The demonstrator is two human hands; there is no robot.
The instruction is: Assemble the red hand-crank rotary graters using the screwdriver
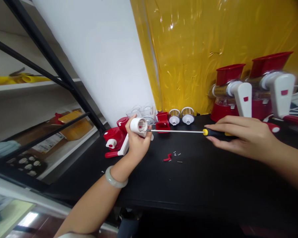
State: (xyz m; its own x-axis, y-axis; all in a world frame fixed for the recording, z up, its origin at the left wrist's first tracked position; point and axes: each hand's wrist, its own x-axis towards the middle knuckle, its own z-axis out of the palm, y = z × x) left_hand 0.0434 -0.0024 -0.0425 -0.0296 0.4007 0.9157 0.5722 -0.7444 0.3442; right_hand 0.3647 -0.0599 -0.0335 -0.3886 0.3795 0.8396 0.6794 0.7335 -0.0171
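My left hand (pixel 138 142) is closed around a white plastic grater body (pixel 137 125), its round open end facing right. My right hand (pixel 240 134) grips a long screwdriver (pixel 178 131) by its black and yellow handle. The shaft runs level to the left, and its tip meets the white part beside my left fingers; whether it sits on a screw is too small to tell. Below, on the black table (pixel 201 185), lie a small red plastic piece (pixel 168 158) and several tiny screws (pixel 175 154).
Red grater bases (pixel 114 137) and clear cups (pixel 147 111) stand behind my left hand. Two metal grating drums (pixel 187 115) and a red hopper (pixel 162 123) are at the back. Assembled rotary graters (pixel 224 105) stand at right. A black-framed shelf (pixel 52 66) rises at left.
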